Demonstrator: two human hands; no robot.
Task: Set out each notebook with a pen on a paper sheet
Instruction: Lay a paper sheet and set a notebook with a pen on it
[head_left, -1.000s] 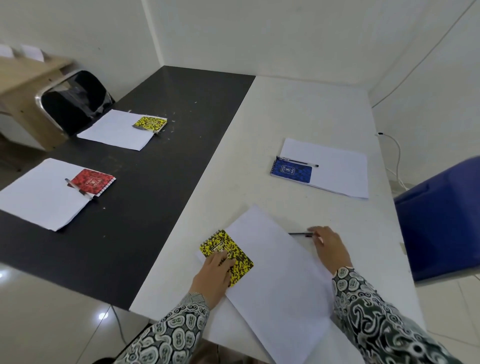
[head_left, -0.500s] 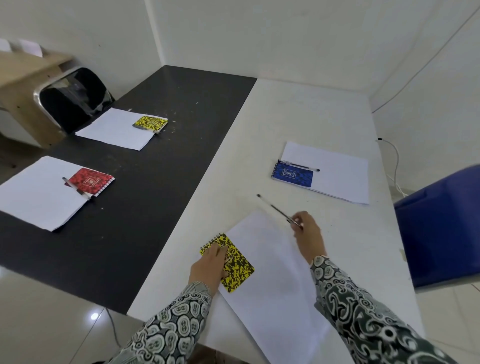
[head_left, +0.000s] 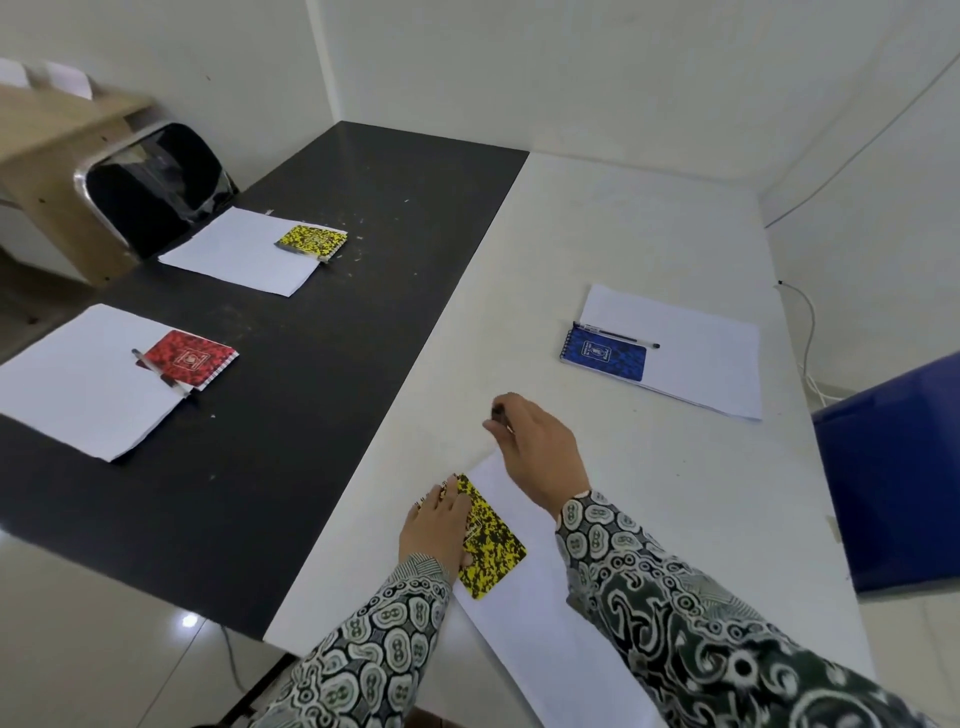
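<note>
A yellow-and-black notebook (head_left: 491, 545) lies on the near paper sheet (head_left: 545, 639) at the white table's front edge. My left hand (head_left: 435, 530) rests flat on the notebook's left side, next to its spiral. My right hand (head_left: 535, 449) hovers just beyond the notebook, fingers closed on a pen (head_left: 497, 414) of which only the dark end shows. Farther right, a blue notebook (head_left: 602, 356) and pen (head_left: 618, 335) lie on a sheet (head_left: 696, 353). On the black table are a red notebook (head_left: 189, 358) with a pen (head_left: 158, 371) and another yellow notebook (head_left: 311, 241), each on paper.
The white table (head_left: 623, 228) butts against the black table (head_left: 332, 291) on its left. A black chair (head_left: 150, 182) and a wooden desk (head_left: 47, 135) stand at the far left. A blue chair (head_left: 893, 467) sits at the right, with a white cable (head_left: 808, 332) along the wall.
My right hand has carried the pen leftward from the sheet's right side to above the yellow notebook's top edge. My left hand has stayed on the notebook.
</note>
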